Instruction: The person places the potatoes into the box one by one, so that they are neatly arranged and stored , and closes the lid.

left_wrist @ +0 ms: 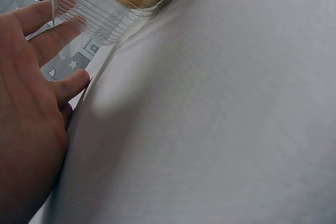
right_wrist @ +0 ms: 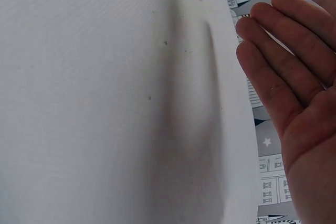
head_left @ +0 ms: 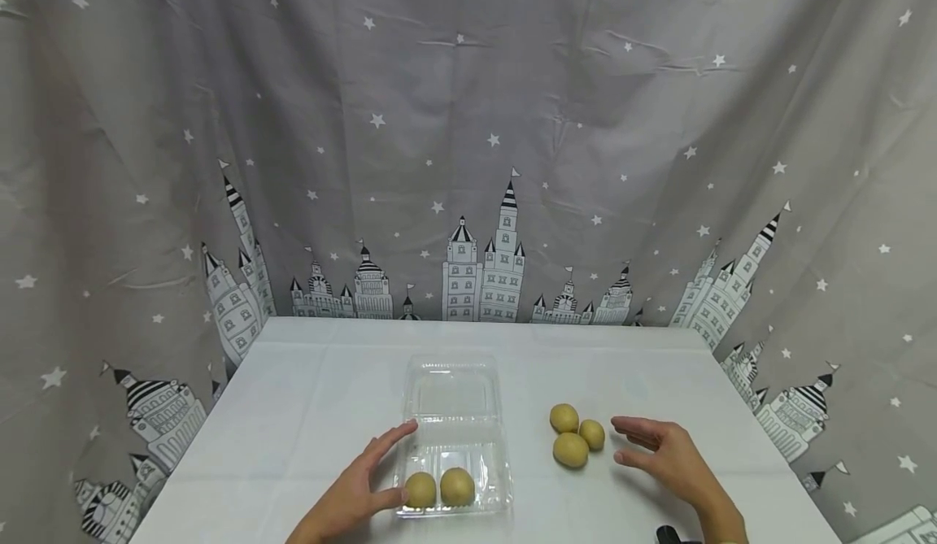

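Note:
A clear plastic clamshell box (head_left: pixel 500 467) lies with its lid (head_left: pixel 451 389) folded back on the table. Two potatoes sit side by side in its front half, a left one (head_left: pixel 420 490) and a right one (head_left: pixel 457 487). My left hand (head_left: pixel 351 491) is at the box's left side with fingers spread, and its thumb tip is by the left potato. In the left wrist view, fingers show through the ribbed plastic wall (left_wrist: pixel 100 17). My right hand (head_left: pixel 677 459), fingers extended and holding nothing, hovers just right of three loose potatoes (head_left: pixel 570 450).
A white cloth covers the table (head_left: pixel 315 398). A grey curtain (head_left: pixel 439 105) with stars and castles hangs behind and around it. Near my right wrist, at the front edge, lies a small black object (head_left: pixel 668 534), partly out of view.

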Tool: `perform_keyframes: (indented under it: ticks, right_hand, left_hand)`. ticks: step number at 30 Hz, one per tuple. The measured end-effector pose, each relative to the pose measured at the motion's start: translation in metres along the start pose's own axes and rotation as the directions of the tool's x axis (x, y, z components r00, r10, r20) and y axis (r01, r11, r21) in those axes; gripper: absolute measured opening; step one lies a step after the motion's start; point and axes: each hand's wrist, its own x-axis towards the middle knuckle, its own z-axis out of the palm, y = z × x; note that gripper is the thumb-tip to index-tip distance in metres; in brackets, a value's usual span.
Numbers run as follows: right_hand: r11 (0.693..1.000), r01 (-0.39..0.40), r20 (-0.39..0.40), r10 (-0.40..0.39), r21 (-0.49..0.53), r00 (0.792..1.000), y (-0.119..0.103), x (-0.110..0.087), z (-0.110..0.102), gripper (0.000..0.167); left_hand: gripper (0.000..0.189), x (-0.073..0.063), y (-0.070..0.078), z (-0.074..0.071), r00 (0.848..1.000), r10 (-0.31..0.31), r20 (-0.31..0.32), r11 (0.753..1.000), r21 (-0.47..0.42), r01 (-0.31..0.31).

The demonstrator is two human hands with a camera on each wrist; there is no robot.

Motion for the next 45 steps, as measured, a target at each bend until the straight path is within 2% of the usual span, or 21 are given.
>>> perform_keyframes:
  ticks: [8, 20, 26, 33, 40, 45]
  right_hand:
    - [0.999, -0.051, 0.003, 0.051, 0.010, 0.999, 0.000, 0.012, 0.002, 0.058]
    - [1.000, 0.020, 0.028, -0.020, 0.016, 0.999, 0.004, 0.024, 0.010, 0.060]
    - [0.998, 0.016, 0.042, -0.018, 0.059, 0.999, 0.008, 0.027, 0.014, 0.059]
    - [0.998, 0.029, 0.050, -0.032, 0.061, 0.998, 0.006, 0.029, 0.018, 0.053]
    - [0.998, 0.018, 0.043, -0.021, 0.062, 0.999, 0.004, 0.029, 0.023, 0.050]
    - [0.995, 0.011, 0.050, -0.016, 0.096, 0.999, 0.003, 0.028, 0.026, 0.050]
  left_hand:
    - [0.085, 0.002, 0.002, -0.001, 1.000, -0.028, 0.010, 1.000, -0.009, 0.028]
    - [0.084, 0.001, 0.002, 0.000, 1.000, -0.015, 0.008, 1.000, -0.010, 0.015]
    - [0.083, 0.000, 0.000, 0.000, 1.000, 0.011, 0.006, 1.000, -0.011, -0.011]
    - [0.084, 0.000, 0.003, -0.001, 0.999, -0.034, 0.012, 0.999, -0.024, 0.034]
    - [0.085, 0.000, 0.002, 0.000, 0.999, -0.034, 0.014, 0.999, -0.024, 0.034]
    - [0.085, 0.000, 0.002, 0.000, 0.998, -0.060, 0.019, 0.997, -0.037, 0.061]
